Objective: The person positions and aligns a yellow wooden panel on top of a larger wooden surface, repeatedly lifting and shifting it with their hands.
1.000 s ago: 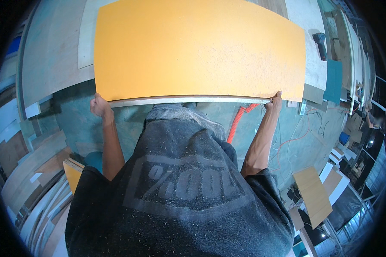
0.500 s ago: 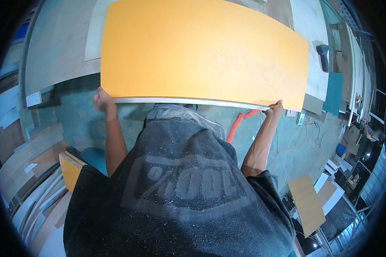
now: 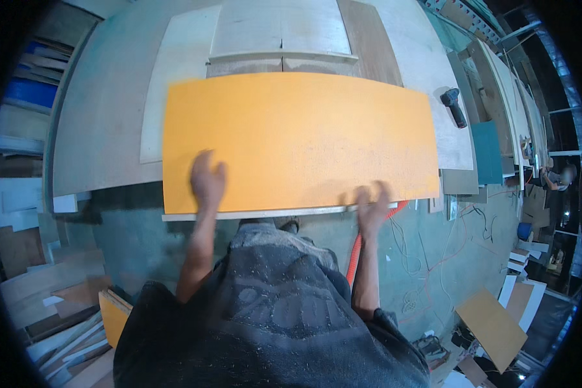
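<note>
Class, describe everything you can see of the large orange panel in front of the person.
The orange panel is a flat, broad rectangle, its edges bowed by the lens. It looks like coated wooden board: a yellow-orange face, a pale near edge, and specks or scuffs toward the right. It lies across pale sheets, its near edge jutting past them toward the person. The open left hand is over its face, the open right hand at its near edge; blur hides whether either touches.

Two grips [image 3: 207, 184] [image 3: 371, 212], one large orange panel [image 3: 297, 136]
</note>
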`<state>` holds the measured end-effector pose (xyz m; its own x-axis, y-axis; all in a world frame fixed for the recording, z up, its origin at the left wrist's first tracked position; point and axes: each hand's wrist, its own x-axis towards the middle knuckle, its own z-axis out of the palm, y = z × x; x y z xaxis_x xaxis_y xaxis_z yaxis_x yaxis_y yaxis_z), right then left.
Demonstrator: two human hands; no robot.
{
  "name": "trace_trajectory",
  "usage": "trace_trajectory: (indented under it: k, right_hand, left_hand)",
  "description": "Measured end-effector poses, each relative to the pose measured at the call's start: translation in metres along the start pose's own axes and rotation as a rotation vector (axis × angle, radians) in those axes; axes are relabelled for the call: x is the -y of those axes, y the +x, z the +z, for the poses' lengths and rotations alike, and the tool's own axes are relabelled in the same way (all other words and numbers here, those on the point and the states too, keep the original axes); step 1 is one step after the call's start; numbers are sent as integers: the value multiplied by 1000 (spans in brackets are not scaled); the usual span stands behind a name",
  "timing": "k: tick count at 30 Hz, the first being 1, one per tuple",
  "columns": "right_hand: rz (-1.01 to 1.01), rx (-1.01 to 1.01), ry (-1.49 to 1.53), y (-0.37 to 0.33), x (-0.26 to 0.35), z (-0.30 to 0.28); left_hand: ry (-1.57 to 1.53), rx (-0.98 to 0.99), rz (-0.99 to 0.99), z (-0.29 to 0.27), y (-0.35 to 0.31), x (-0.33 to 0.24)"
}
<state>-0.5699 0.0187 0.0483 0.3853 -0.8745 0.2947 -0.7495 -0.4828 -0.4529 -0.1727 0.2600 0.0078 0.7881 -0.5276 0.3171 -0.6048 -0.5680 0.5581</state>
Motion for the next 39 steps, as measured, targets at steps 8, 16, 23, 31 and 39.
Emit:
trace_trajectory:
  k: [8, 16, 23, 31, 39]
  right_hand:
    - [-453, 445, -84, -53, 76, 22]
    - [-453, 419, -60, -7, 81, 43]
    - [-466, 400, -29, 79, 96, 82]
    - [-489, 366, 27, 146, 109, 113]
    - [-531, 314, 13, 229, 124, 157]
  left_hand:
    - [326, 625, 4, 42, 46, -112]
    - [347, 679, -62, 65, 94, -120]
    - [380, 675, -91, 102, 185, -125]
    - [374, 656, -69, 128, 253, -119]
    - [363, 634, -84, 164, 341, -118]
